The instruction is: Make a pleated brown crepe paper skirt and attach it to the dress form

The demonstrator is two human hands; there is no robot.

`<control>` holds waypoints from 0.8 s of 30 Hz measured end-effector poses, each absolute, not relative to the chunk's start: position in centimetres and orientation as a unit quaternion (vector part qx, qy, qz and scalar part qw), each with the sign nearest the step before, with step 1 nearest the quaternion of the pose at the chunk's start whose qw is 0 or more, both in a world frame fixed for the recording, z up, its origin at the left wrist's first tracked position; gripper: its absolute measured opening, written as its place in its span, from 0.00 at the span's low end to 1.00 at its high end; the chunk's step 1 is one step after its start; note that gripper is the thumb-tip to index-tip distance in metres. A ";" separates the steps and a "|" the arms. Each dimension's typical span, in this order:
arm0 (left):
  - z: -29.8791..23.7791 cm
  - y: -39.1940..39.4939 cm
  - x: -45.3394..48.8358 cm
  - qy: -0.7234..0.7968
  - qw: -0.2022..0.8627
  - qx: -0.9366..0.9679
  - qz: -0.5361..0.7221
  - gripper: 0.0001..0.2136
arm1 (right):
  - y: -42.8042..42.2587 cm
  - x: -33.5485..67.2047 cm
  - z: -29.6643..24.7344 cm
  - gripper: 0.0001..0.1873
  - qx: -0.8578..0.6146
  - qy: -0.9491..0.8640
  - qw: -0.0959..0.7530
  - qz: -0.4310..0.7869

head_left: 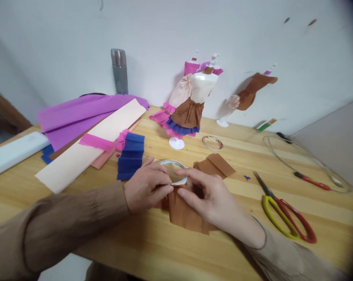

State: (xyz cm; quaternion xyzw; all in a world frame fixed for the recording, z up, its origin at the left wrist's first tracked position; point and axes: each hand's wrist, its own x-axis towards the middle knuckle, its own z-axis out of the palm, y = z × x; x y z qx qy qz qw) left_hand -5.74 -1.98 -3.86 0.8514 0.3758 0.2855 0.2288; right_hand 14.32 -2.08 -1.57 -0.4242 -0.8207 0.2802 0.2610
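Both hands at near center of the wooden table [147,246]. Left hand [148,185]: fingers and thumb closed on the near-left rim of a tape roll [173,162]. Right hand [213,193]: index finger over the roll's right side, thumb against a brown crepe paper strip [180,214]; can't tell whether it's pinching or only touching. Strip sits just on the near side of the roll, under the right hand, pleated, its free end toward the near right.

Folded brown crepe piece [216,166] beyond the right hand. Scissors [282,212] to the right, blades slightly apart, pointing far. Pleated blue crepe piece [131,156] just left of the left hand, pink strip [96,142] across a cream strip [91,146] farther left. Far side: dress form [204,88], brown skirt [188,113] over blue ruffle; clear ring [212,143] to its right. Steel flask [119,72] far left, by the wall.
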 end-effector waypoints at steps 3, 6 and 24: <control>-4.1 -2.2 -5.7 0.386 0.188 0.851 0.300 0.11 | -2.1 14.4 -1.6 0.21 -0.444 -0.819 0.253 0.263; -4.6 -2.6 -5.4 0.389 0.144 0.853 0.315 0.11 | -2.2 14.4 -1.7 0.24 -0.462 -0.821 0.228 0.247; -4.3 -2.7 -5.4 0.403 0.077 0.864 0.290 0.14 | -2.5 14.5 -0.8 0.34 -0.479 -0.839 0.156 0.208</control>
